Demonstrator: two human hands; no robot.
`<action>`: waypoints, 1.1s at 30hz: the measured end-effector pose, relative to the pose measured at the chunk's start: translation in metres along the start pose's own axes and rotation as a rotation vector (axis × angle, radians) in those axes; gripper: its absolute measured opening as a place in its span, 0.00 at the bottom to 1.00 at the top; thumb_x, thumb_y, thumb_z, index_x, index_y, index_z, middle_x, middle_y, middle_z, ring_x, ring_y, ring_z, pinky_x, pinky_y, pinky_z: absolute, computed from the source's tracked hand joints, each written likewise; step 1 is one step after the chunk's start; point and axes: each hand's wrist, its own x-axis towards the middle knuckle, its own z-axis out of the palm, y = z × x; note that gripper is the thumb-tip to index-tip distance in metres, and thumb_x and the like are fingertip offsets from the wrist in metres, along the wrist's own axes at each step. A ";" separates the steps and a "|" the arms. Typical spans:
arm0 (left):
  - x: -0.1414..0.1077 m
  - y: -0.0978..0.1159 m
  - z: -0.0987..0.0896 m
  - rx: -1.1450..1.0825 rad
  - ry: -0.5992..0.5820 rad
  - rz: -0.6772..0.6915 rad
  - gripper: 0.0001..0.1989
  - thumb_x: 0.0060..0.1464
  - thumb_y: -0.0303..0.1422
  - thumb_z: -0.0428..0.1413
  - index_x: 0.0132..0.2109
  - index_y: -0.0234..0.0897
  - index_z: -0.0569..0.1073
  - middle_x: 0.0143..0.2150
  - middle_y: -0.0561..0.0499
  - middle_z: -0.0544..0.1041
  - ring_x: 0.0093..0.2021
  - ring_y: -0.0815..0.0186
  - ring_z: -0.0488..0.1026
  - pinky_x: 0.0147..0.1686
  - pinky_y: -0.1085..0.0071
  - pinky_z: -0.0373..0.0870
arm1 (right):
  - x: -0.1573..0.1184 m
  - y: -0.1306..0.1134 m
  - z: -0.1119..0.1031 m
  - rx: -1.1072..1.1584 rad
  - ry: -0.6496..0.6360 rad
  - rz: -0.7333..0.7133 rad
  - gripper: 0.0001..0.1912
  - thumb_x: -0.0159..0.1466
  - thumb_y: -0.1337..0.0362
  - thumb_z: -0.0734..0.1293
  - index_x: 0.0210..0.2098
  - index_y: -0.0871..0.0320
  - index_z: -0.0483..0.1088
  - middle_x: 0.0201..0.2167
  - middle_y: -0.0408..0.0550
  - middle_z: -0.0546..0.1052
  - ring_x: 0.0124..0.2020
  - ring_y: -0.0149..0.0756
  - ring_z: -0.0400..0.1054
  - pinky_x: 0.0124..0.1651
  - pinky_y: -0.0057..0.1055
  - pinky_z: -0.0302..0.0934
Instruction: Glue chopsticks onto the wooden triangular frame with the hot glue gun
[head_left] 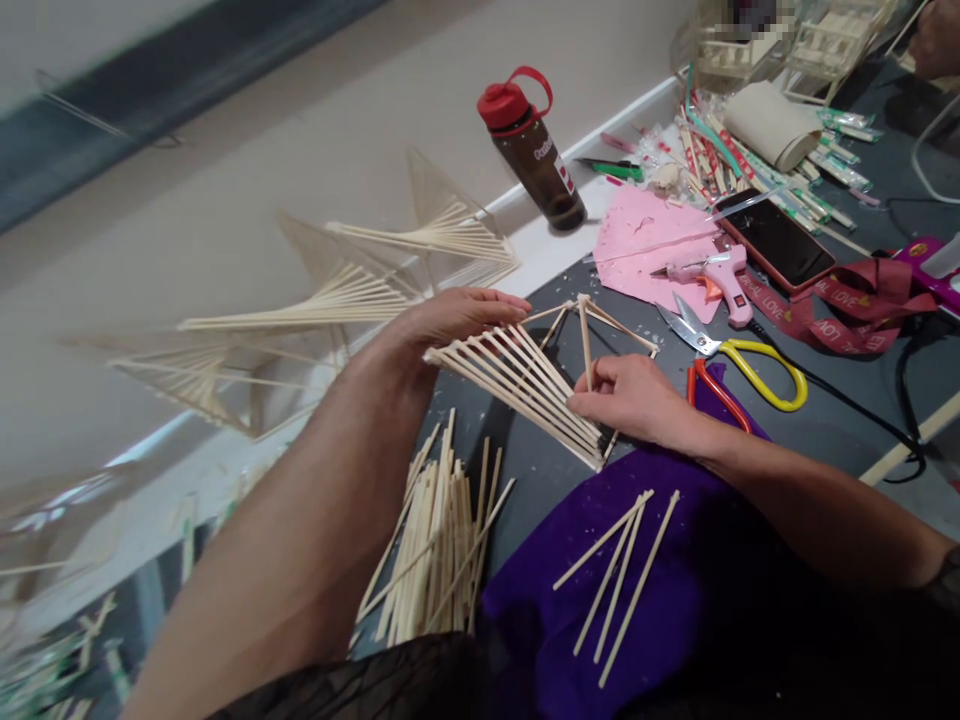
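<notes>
A frame of pale wooden sticks (517, 372), several of them fanned side by side, stands on the dark grey table. My left hand (469, 318) closes around the far left of this stick frame, its fingers reaching over the back edge. With thumb and fingers pinched, my right hand (634, 398) grips the frame's right side, where the fan meets a tilted stick (584, 345). What lies under the right fingertips is partly hidden. Several loose sticks (628, 570) rest on a purple cloth (525, 620) in front of me. A thick pile of sticks (439, 530) lies to its left.
Scissors (701, 340) lie right of my right hand, near a pink glue gun (712, 272) on pink paper (626, 230). Behind are a phone (776, 238), wrapped chopsticks (720, 160) and a red-lidded bottle (534, 160). Finished-looking stick frames (292, 310) line the wall. Another person's hand (937, 40) shows top right.
</notes>
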 end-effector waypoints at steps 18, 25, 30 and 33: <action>0.003 -0.005 0.001 -0.099 -0.007 0.018 0.03 0.50 0.28 0.59 0.34 0.34 0.76 0.19 0.56 0.71 0.19 0.71 0.65 0.21 0.74 0.59 | 0.003 0.010 0.014 -0.115 0.162 0.007 0.06 0.55 0.63 0.63 0.26 0.57 0.71 0.23 0.44 0.73 0.25 0.31 0.61 0.30 0.29 0.52; -0.004 -0.002 -0.001 -0.036 -0.010 0.028 0.07 0.54 0.25 0.56 0.41 0.30 0.76 0.22 0.54 0.74 0.20 0.72 0.68 0.21 0.75 0.62 | 0.005 0.009 0.016 -0.186 0.180 0.017 0.09 0.57 0.64 0.62 0.26 0.58 0.72 0.23 0.45 0.73 0.25 0.30 0.61 0.30 0.28 0.51; -0.008 0.001 0.001 -0.062 -0.022 0.015 0.07 0.53 0.22 0.55 0.40 0.29 0.75 0.20 0.54 0.73 0.19 0.71 0.68 0.20 0.76 0.63 | 0.004 0.008 0.017 -0.188 0.170 0.011 0.08 0.58 0.64 0.62 0.26 0.58 0.72 0.23 0.45 0.73 0.25 0.30 0.61 0.29 0.28 0.51; -0.009 0.000 0.002 -0.097 -0.028 0.007 0.07 0.54 0.21 0.54 0.40 0.29 0.75 0.20 0.54 0.73 0.18 0.72 0.68 0.20 0.76 0.64 | 0.005 0.010 0.018 -0.176 0.185 -0.012 0.08 0.57 0.64 0.62 0.25 0.58 0.71 0.22 0.44 0.72 0.24 0.30 0.59 0.30 0.28 0.50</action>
